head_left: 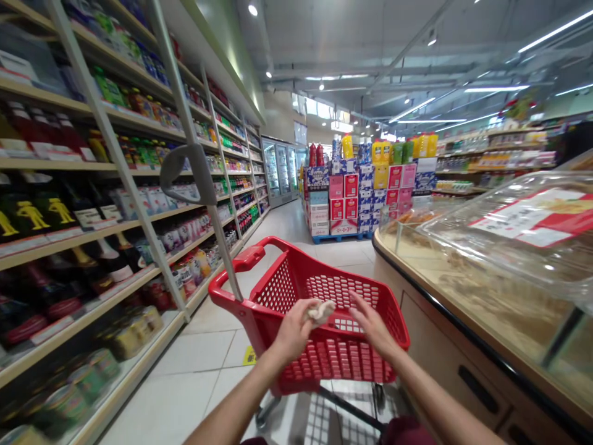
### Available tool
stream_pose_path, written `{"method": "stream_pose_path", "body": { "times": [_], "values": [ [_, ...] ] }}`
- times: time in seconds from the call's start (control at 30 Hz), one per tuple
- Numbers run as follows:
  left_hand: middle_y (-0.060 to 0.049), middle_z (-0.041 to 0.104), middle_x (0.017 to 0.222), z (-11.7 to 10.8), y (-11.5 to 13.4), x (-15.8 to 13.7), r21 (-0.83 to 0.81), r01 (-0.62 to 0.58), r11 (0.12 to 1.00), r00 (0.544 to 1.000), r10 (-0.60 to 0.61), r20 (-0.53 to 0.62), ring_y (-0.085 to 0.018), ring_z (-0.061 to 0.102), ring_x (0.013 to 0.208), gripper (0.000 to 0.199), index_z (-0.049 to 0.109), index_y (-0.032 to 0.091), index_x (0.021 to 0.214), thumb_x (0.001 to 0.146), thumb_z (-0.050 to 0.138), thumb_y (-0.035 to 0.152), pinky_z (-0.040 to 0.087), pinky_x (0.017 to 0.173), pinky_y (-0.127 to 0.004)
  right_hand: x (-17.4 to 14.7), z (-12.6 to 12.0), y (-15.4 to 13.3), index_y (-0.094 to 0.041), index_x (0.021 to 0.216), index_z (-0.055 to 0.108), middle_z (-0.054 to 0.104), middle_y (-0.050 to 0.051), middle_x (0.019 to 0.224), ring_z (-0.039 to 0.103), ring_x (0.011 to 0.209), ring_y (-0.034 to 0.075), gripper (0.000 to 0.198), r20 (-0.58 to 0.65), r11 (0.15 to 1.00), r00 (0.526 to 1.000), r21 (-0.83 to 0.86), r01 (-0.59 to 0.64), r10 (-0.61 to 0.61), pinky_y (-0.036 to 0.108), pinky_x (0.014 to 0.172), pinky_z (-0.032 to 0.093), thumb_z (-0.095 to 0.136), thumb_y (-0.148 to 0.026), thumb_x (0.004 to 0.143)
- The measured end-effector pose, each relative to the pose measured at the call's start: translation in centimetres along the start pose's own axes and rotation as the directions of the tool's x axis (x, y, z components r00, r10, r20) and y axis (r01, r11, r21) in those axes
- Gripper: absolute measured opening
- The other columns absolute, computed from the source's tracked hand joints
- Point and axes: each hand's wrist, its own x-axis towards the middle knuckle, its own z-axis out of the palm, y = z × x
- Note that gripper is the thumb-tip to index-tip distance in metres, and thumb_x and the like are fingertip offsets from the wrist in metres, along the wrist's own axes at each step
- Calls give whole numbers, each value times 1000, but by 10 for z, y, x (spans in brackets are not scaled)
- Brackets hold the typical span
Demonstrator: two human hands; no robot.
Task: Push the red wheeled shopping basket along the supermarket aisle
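Observation:
A crumpled, whitish cloth or tissue [321, 313] is pinched in the fingers of my left hand [296, 327], above the near side of a red plastic shopping cart [343, 358]. My right hand [373, 322] is a little to the right of it, with its fingers stretched out and nothing in them. The cart's basket has perforated walls, and the part of its inside that shows holds nothing I can see. A grey handle on a metal pole [199, 176] rises at the cart's left end.
Shelves of bottles and cans [134, 167] line the left side. On the right stands a wooden display counter [445, 334] with clear plastic packages [519, 216] on top. Stacked drink boxes [345, 204] sit on a blue pallet ahead, beyond the tiled floor [199, 352].

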Motion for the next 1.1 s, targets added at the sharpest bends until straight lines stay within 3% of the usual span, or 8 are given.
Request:
{"method": "stream_pose_path", "body": {
  "times": [0.1, 0.2, 0.37, 0.5, 0.63, 0.8, 0.93, 1.1],
  "values": [
    [-10, 43, 128, 33, 17, 1, 61, -2, 998, 998, 6, -66, -18, 39, 117, 55, 29, 16, 127, 73, 37, 12, 30, 100, -39, -20, 81, -31, -21, 119, 47, 52, 5, 120, 44, 115, 18, 48, 50, 833, 999, 554, -17, -13, 35, 98, 34, 47, -45, 77],
    [-12, 33, 136, 15, 3, -2, 299, -78, 951, 995, 56, 83, -24, 27, 125, 66, 20, 16, 132, 71, 44, 20, 22, 102, -48, -27, 111, -36, -18, 117, 48, 58, 7, 111, 53, 104, 20, 48, 38, 741, 998, 669, -58, 45, 35, 92, 40, 54, -39, 74],
    [-11, 50, 122, -59, -46, -3, 674, -114, 730, 993, 54, 108, -28, 38, 117, 42, 49, 20, 112, 70, 51, 26, 20, 100, -52, -9, 24, -1, -17, 114, 50, 53, 9, 117, 49, 108, 23, 44, -346, 991, 938, 132, 39, 9, 41, 95, 36, 51, -26, 72],
    [-5, 64, 79, -67, -65, -3, 755, -81, 651, 997, 62, 53, -21, 55, 85, 18, 58, 18, 76, 79, 43, 27, 33, 90, -43, -6, -26, 42, -19, 98, 61, 46, 7, 124, 38, 118, 24, 32, -430, 899, 866, -435, 48, -254, 45, 100, 28, 43, -17, 72],
    [-3, 62, 74, -46, -61, -6, 731, -83, 677, 986, 164, -39, -19, 54, 80, 18, 56, 19, 72, 80, 42, 28, 33, 87, -40, -6, 53, 35, -23, 100, 59, 57, 5, 109, 43, 112, 21, 36, -159, 841, 932, -499, 209, -326, 40, 95, 34, 38, -10, 74],
    [-2, 63, 75, -36, -55, -11, 714, -118, 690, 969, 238, -69, -19, 54, 80, 15, 57, 19, 76, 79, 42, 23, 30, 89, -38, 4, 150, -2, -23, 110, 53, 53, 4, 116, 43, 113, 16, 39, 24, 806, 882, -397, 440, -470, 34, 94, 35, 40, -9, 76],
    [-4, 64, 85, -36, -55, -14, 721, -121, 683, 959, 267, -93, -20, 54, 87, 18, 57, 18, 83, 80, 42, 28, 28, 92, -39, -12, 67, 38, -21, 100, 59, 52, 8, 119, 43, 113, 19, 33, 51, 709, 871, -558, 431, -489, 42, 96, 31, 40, -9, 76],
    [-3, 65, 86, -30, -52, -9, 671, -114, 732, 965, 242, -100, -20, 55, 88, 17, 57, 19, 82, 81, 42, 28, 27, 93, -40, -27, -11, 71, -18, 97, 60, 50, 11, 118, 38, 115, 25, 32, -313, 732, 859, -674, 99, -404, 54, 95, 24, 37, -10, 76]
  ]
}}
